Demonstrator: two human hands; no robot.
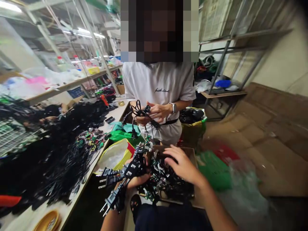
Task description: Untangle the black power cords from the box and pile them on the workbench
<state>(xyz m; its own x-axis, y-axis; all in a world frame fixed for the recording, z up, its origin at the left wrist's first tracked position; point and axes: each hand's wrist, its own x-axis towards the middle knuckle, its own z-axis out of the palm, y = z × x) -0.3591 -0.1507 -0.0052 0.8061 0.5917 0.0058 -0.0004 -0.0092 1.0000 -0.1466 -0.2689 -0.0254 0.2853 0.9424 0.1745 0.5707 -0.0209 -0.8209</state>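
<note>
A bundle of black plugs (132,168) sits in the grasp of the left hand (139,181), beyond the worktop's right edge and near the cardboard box's (195,158) left side. The right hand (179,162) is released, fingers spread over the box's tangled parts (163,175). A yellow bag (103,162) stands beside the worktop (78,192), whose right edge has a yellow bowl (43,223) near it; dark cables (69,173) heap farther in. Opposite, a co-worker (158,80) holds a black cord (139,112).
</note>
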